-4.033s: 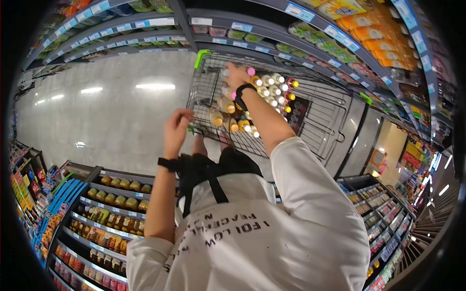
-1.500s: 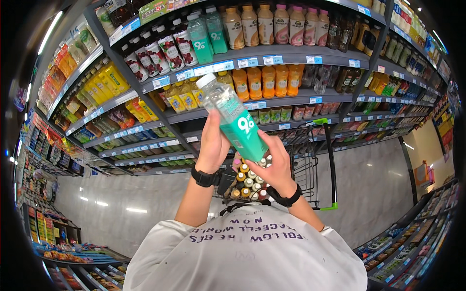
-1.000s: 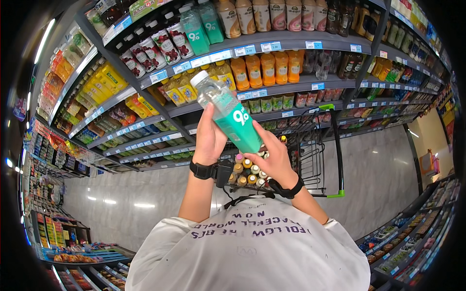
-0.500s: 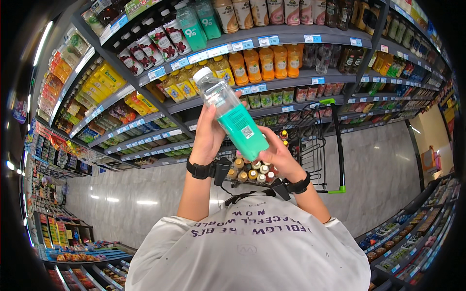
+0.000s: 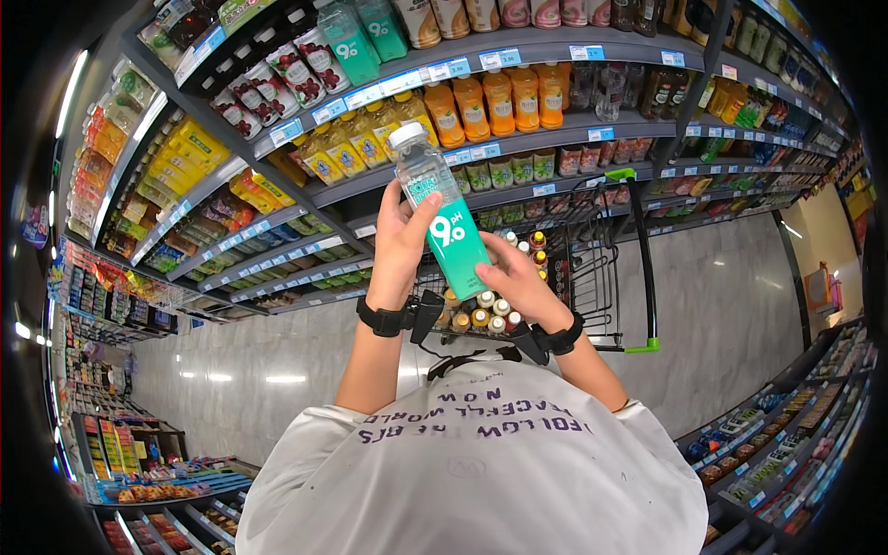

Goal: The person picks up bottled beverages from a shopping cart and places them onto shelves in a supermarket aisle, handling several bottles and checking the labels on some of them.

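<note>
The green-labelled bottle (image 5: 460,245) appears to be clear, square-sided plastic: probably moderately heavy if full, slightly yielding at the walls, smooth enough to slip when damp, and unlikely to shatter. Recommended hold: flat sides at mid-body, with support at the base; avoid lifting by the white cap (image 5: 408,136) alone. The left hand (image 5: 404,231) grasps the upper body, its thumb across the front; the right hand (image 5: 524,285) grasps the lower end, its thumb on the front face. The bottle is tilted between both palms, cap end up and leftward, base near the right thumb
</note>
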Demonstrator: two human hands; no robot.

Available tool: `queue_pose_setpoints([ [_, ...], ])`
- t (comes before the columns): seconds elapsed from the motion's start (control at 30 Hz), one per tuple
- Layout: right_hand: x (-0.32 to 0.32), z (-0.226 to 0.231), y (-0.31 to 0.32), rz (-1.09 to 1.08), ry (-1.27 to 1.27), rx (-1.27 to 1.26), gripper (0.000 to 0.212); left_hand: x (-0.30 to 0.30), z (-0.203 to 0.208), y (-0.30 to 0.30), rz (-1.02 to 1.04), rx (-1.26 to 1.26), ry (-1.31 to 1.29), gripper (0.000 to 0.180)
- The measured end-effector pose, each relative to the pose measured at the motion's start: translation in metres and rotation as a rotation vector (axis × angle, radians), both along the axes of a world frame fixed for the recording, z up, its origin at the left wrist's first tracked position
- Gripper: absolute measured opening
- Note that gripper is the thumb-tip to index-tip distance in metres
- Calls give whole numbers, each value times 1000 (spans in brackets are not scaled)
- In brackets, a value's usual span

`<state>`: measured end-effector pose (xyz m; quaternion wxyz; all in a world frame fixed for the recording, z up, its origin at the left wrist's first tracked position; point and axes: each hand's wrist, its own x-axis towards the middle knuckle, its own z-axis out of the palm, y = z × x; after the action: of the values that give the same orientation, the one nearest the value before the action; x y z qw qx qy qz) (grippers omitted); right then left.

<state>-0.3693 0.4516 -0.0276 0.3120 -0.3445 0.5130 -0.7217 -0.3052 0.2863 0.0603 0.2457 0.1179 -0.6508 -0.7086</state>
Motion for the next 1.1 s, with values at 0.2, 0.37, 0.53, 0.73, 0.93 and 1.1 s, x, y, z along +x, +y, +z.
queue_pose_setpoints([
  [0.2, -6, -12, 2, 85, -171, -125, 68, 10, -3, -7, -174, 107, 8, 60],
  [0.37, -8, -11, 7, 269, -373, -132, 72, 1, -15, -3, -263, 76, 97, 68],
  [0.53, -11, -26, 7, 521, -381, -81, 78, 5, -4, 7, -171, -51, 55, 79],
  [0.73, -9, -29, 7, 656, -434, -162, 81, 12, -2, 8, -175, -100, -14, 80],
  [0.93, -5, -11, 0, 222, -194, -72, 77, 12, -4, 4, -238, -111, -52, 62],
  [1.1, -4, -8, -8, -202, 95, 67, 72, 9, -15, 0, -240, -96, -69, 65],
])
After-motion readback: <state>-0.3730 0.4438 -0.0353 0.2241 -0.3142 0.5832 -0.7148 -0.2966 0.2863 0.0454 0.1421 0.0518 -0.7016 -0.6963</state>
